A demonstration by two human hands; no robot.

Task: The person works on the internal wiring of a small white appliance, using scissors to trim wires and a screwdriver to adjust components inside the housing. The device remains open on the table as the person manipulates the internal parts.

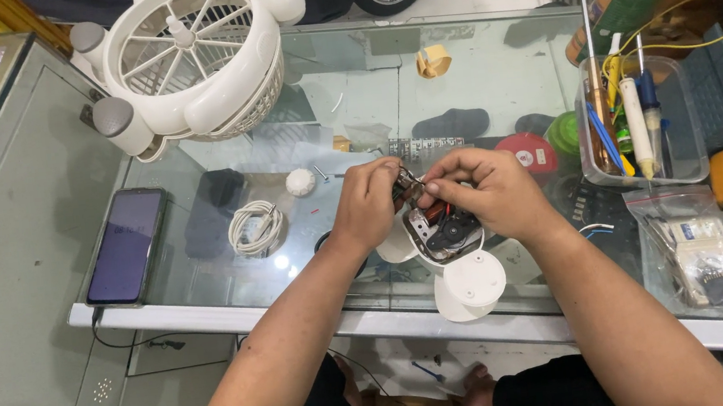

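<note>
clearly, in the head view both hands meet over the front edge of a glass table [493, 79]. the left hand [368, 204] is curled, its fingertips pinching a small metal and copper-coloured part [408, 189] that sits at the top of an opened white motor housing [451, 252]. the right hand [483, 191] comes in from the other side, thumb and forefinger narrowed to a fine pinch on the same small part, the rest of the hand draped over the housing. the housing stands just in front of the person's body, tilted, its round white base [471, 286] hanging past the table edge; a dark motor and red wiring show inside.

by the look of it the housing is light, hollow plastic, stiff but easy to crack at its thin rim, so the solid base or outer shell seems the safer place to hold. the small part and its wires look delicate and likely slippery between bare fingers; fingertip hold only, close to the metal body, not the wires.

a white fan cage [195, 54], a dark phone [126, 246], a coiled white cable [255, 227] and a clear tub of tools [686, 148] lie well apart.
</note>
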